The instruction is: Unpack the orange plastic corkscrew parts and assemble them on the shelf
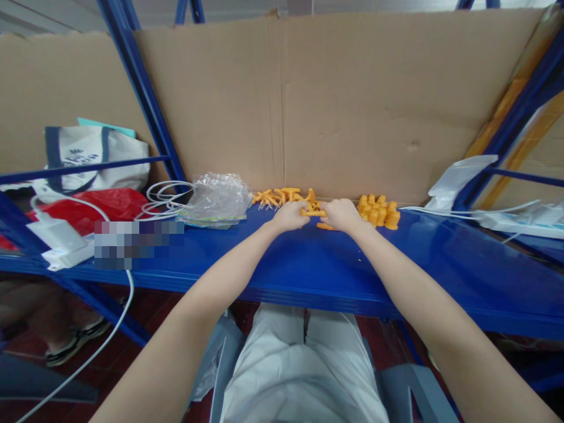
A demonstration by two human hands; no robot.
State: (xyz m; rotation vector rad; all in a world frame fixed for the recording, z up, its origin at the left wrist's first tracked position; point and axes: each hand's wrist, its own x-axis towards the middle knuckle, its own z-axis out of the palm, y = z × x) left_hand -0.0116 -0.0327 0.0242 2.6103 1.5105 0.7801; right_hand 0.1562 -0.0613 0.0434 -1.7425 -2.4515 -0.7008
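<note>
Both my hands meet over the blue shelf top, with an orange plastic piece (313, 213) stretched between them. My left hand (291, 216) is closed on its left end, and my right hand (341, 215) grips the right end. Another flat orange piece (326, 227) lies under my right hand, partly hidden. Behind my left hand is a pile of orange branched pieces (287, 194), some with small metal chains. Just right of my right hand, several chunky orange pieces (378, 211) stand grouped together. The exact kind of these pieces is too small to tell.
Clear plastic bags (220, 197) and coiled white cable (165, 197) lie to the left, near a power strip (70, 252) and a canvas bag (126, 161). Cardboard (343, 100) walls the back. White cables and a power strip (520, 223) are at right. A person's foot (74, 341) shows lower left.
</note>
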